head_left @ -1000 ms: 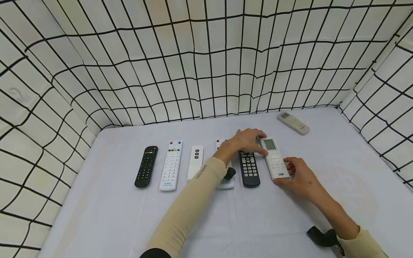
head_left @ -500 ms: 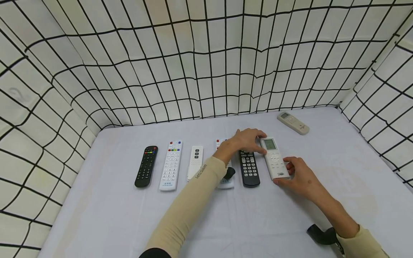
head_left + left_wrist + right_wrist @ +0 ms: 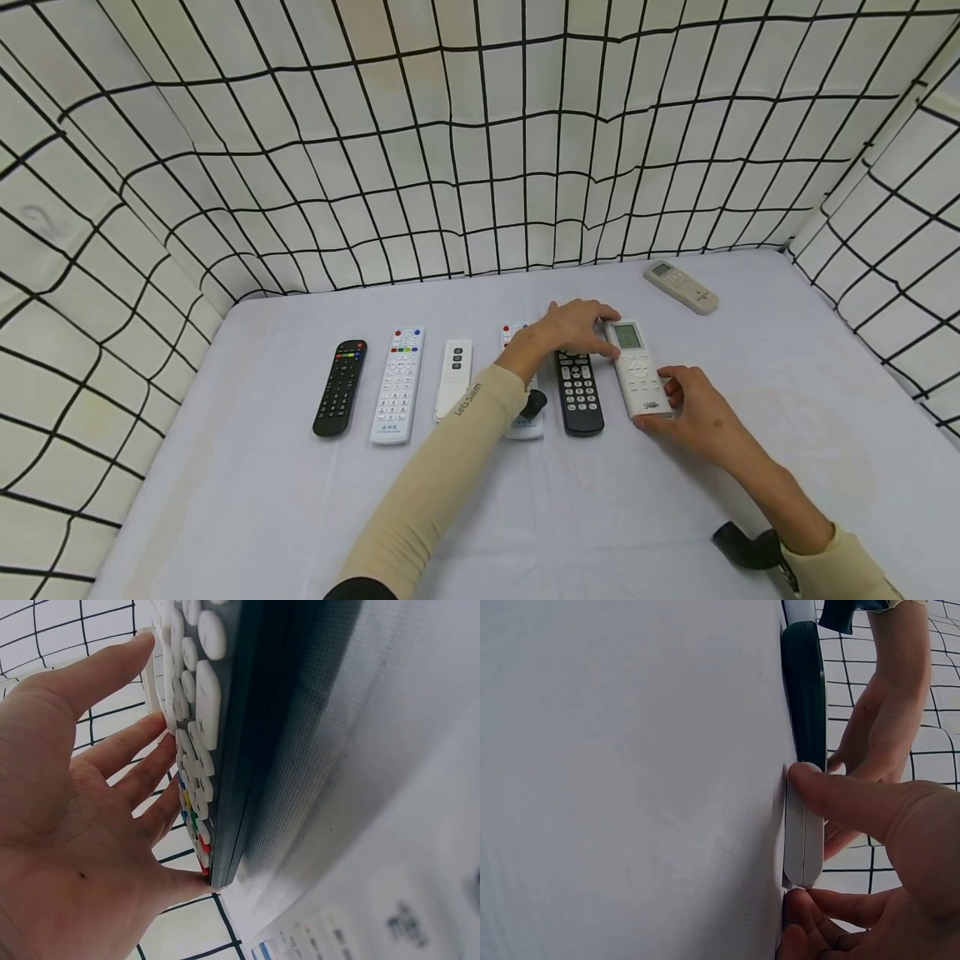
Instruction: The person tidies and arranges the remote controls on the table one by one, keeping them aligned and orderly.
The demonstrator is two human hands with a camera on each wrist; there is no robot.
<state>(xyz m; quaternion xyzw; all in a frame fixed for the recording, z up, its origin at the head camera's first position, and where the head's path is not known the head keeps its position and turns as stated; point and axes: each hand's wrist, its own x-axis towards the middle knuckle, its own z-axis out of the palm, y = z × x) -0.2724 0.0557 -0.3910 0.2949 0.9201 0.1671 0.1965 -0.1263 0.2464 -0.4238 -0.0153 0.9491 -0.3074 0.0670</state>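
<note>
A white air conditioner remote [image 3: 643,379] with a small grey screen lies at the right end of a row of remotes. My left hand [image 3: 566,327] holds its top left corner, thumb at the left edge and a finger at the top. At the lower right corner my right hand [image 3: 697,408] grips it, thumb along the bottom end and curled fingers at the right side. In the right wrist view, the remote's white side [image 3: 804,840] shows between thumb and fingers. A black remote [image 3: 582,404] with light buttons lies just left, its top hidden by the left hand.
Further left lie a partly covered white remote [image 3: 525,429], a slim white remote [image 3: 454,375], a white remote with coloured buttons [image 3: 397,387] and a black remote [image 3: 340,390]. A beige remote [image 3: 681,286] lies at the back right. Black wire mesh [image 3: 465,150] borders the white-covered table [image 3: 300,517].
</note>
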